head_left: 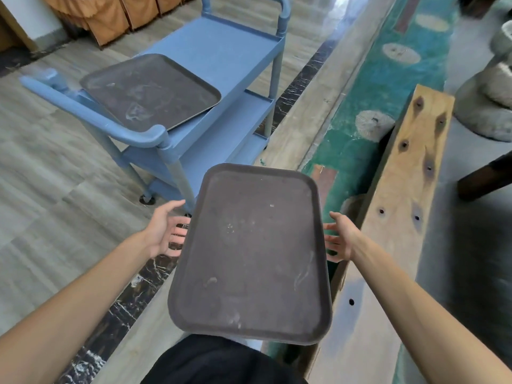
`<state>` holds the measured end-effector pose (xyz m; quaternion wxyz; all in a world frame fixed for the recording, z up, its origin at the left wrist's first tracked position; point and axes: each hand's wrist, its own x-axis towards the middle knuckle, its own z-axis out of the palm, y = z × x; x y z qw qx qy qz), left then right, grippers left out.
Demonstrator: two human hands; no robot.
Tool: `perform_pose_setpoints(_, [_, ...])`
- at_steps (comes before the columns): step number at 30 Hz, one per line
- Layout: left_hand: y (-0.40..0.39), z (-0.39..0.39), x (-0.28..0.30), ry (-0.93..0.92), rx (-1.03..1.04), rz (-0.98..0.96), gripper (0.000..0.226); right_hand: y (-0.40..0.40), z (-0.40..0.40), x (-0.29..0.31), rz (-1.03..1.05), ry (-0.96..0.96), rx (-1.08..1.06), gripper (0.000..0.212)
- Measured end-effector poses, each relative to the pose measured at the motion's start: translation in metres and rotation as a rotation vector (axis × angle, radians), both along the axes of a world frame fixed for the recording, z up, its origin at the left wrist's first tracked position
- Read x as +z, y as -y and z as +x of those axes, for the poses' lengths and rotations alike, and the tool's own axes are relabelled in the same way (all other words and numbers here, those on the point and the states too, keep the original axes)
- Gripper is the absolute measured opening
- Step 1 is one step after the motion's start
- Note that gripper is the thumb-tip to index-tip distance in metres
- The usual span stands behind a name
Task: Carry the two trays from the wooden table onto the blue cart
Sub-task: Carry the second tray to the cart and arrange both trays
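Note:
A dark brown tray [249, 253] hangs in the air in front of me, between the blue cart [221, 42] and the wooden table [401, 195]. My left hand [163, 231] lies at its left edge with straight fingers reaching under it and the thumb off the rim. On the other side, my right hand [339, 236] has spread fingers pointing under the right edge. A second dark tray [149, 90] lies on the cart's top shelf, slightly tilted, near the cart's front handle [91, 112].
The cart has lower shelves [235, 126] and stands on a grey plank floor [41, 176]. A green painted strip [368, 87] and a marble border [299, 79] run between cart and table. Orange chair covers [110, 15] stand at the back left, and stone pieces [487, 101] at the right.

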<state>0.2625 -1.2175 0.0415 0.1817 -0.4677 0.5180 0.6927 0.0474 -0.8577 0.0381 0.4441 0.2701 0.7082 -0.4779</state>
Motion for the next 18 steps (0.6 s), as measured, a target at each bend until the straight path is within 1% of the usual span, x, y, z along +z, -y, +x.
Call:
perform_pose_setpoints(5, [0.01,-0.109,-0.003,0.0,0.048,0.017,0.064,0.011,-0.099,0.004,-0.008,0.016,-0.059,0.041])
perform_pose_setpoints(9, [0.019,-0.183,0.007,-0.046,0.05,0.025,0.064,0.025,-0.179,0.015,0.024,-0.031,-0.055,0.038])
perform_pose_setpoints(11, [0.023,-0.214,0.016,-0.064,0.05,0.016,0.064,0.034,-0.21,0.022,0.049,-0.039,-0.038,0.039])
perform_pose_setpoints(14, [0.038,-0.253,0.026,-0.097,0.06,0.008,0.065,0.049,-0.257,0.027,0.032,-0.063,-0.001,0.039])
perform_pose_setpoints(18, [0.062,-0.304,0.036,-0.112,0.096,-0.02,0.063,0.073,-0.323,0.028,0.012,-0.048,0.045,0.038])
